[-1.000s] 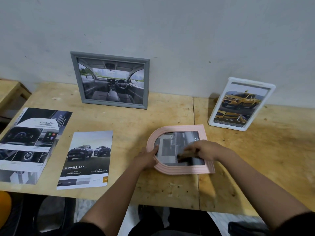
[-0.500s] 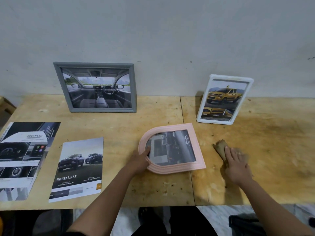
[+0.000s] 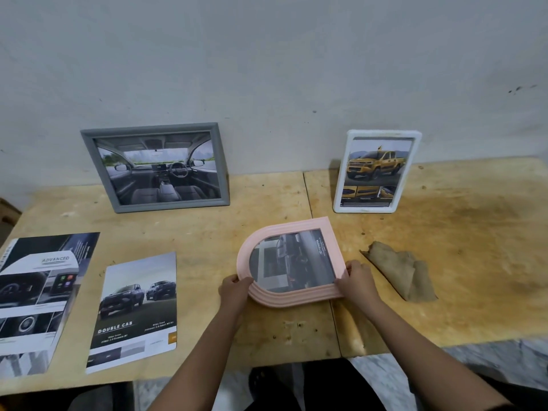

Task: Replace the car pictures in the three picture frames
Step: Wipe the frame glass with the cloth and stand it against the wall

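A pink arched picture frame (image 3: 284,298) with a grey car picture in it is tilted up off the wooden table, its arch pointing left. My left hand (image 3: 234,292) grips its arched end and my right hand (image 3: 357,278) grips its straight end. A grey frame (image 3: 89,161) with a car-interior picture leans on the wall at the back left. A white frame (image 3: 416,161) showing a yellow pickup leans on the wall at the back right. Two loose car prints lie at the left: a "Double Cab" sheet (image 3: 135,310) and an "Advanced" sheet (image 3: 38,295).
A crumpled brown cloth (image 3: 406,271) lies on the table just right of the pink frame. The wooden table (image 3: 474,232) has a seam running front to back near the middle. Its front edge is close to my arms.
My right hand wiped the pink frame's glass with the cloth, laid the cloth on the table to the right, then came back and took hold of the frame's right end.
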